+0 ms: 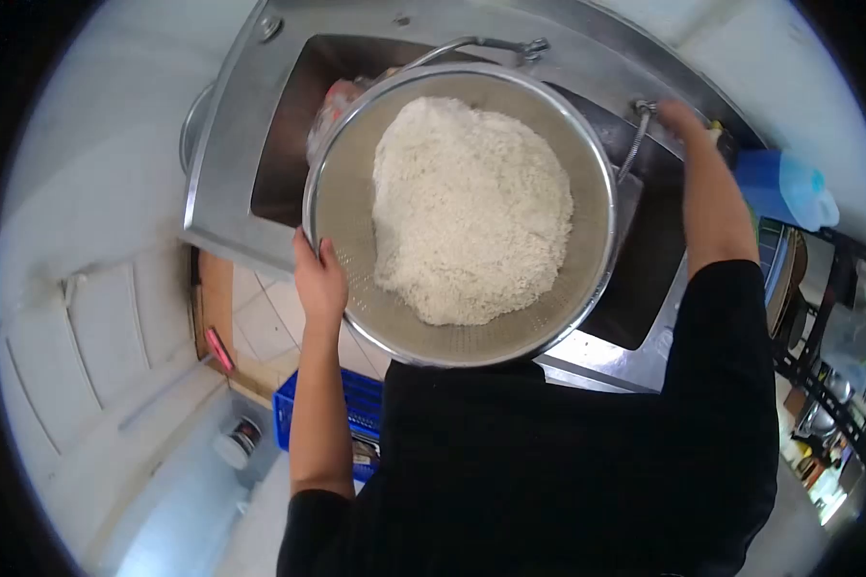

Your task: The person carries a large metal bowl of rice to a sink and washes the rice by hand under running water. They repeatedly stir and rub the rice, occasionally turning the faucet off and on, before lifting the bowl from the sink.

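Head cam, looking down over sink station.

L hand: closed on the near-left rim of a large metal colander, thumb over the edge, fingers underneath and out of sight. Firm hold; forearm runs straight up from the bottom of frame.

R hand: reached out to the far right of the sink, resting at a small tap fitting w/ flexible metal hose. Fingers are hidden behind the wrist, so cannot tell how far they are closed or whether they grip the fitting.

Colander: held above the sink basin, approx. level, its near edge over the front lip of the sink and close to the person's chest. Perforated wall visible on the left side. Contents: heap of white rice, piled toward the centre-right, leaving the left wall bare.

Curved spout arcs just past the colander's far rim. Something wrapped in clear plastic lies in the basin, mostly hidden by the colander; cannot ID.

Surroundings: blue bottle at the counter's right end, just beyond the R hand. Blue crate on the floor under the sink, beside the L forearm. Dark shelving rack at far right, contents too small to make out.
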Tool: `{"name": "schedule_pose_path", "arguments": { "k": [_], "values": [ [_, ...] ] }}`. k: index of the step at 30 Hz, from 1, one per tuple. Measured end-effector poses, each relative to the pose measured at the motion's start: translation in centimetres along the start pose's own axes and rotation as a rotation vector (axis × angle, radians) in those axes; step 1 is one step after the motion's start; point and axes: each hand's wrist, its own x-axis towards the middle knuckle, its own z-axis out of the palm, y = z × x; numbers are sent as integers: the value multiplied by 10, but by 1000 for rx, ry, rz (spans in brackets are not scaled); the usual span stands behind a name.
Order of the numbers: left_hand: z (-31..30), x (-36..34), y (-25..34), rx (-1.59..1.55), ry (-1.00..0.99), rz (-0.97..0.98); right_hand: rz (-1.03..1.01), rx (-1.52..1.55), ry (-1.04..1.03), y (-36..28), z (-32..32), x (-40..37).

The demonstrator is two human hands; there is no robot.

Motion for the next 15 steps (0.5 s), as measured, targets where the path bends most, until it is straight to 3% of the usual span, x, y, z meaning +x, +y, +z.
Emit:
{"name": "schedule_pose_path", "arguments": {
  "k": [1,3,5,7,9,10,12,13,14,15],
  "values": [
    [-1,0,1,0,-9,-13,173,399,-74,-1,-15,-5],
    [0,0,2,2,-23,-44,245,1037,-266,-8,-45,-33],
    [-3,1,1,-21,-26,-18,-34,1384,-31,-17,-54,-82],
    [-6,4,-3,-40,-71,-66,23,1027,394,-44,-53,-184],
    [-10,10,-11,-116,-133,11,-157,1147,566,-43,-5,-285],
    [-13,19,-21,-112,-143,19,-100,1033,542,-18,37,-317],
    [-19,44,-45,-437,-463,-231,178,1038,374,-28,127,-403],
    [-16,56,-47,-434,-470,-226,264,1114,175,-24,168,-435],
    [-12,73,-45,-497,-486,-178,194,1264,-78,-30,204,-461],
    [-10,93,-41,-562,-497,-126,270,1371,-31,-71,213,-486]
  ]
}}
